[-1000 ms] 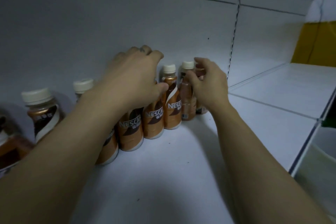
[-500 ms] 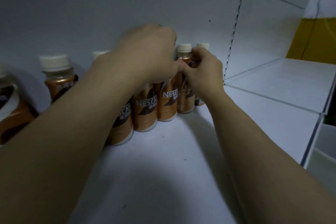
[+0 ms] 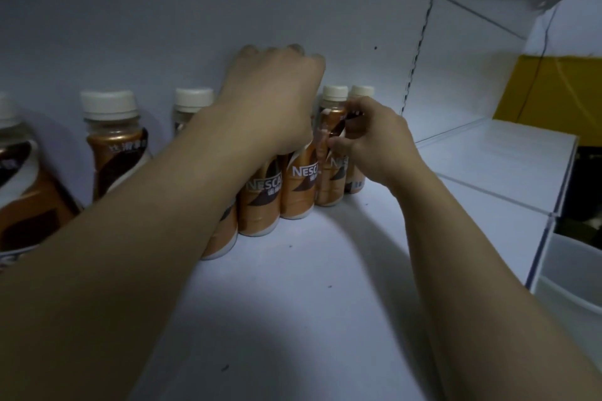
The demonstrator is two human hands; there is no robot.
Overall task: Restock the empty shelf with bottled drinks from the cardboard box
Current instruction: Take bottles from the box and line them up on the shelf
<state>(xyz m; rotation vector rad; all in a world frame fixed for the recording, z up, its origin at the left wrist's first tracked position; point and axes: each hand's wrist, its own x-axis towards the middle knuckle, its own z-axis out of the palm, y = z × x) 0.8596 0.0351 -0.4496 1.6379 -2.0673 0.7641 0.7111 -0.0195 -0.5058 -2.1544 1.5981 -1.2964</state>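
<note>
White shelf (image 3: pixel 293 319), dim light. Row of orange-brown Nescafé bottles (image 3: pixel 260 202) stands upright along the back panel (image 3: pixel 163 10), cream caps up, bodies touching. Left hand (image 3: pixel 273 98) reaches over the middle of the row, fingers curled down over the bottle tops; whether it actually grips one cannot be told. Right hand (image 3: pixel 371 143) pinches the neck of the second bottle from the right end (image 3: pixel 329 172), thumb and fingertips closed on it. Yellow panel (image 3: pixel 550 91) at far right.

both hands (image 3: pixel 374 143) on shelf (image 3: pixel 293 303) bottles (image 3: pixel 298 185).
</note>
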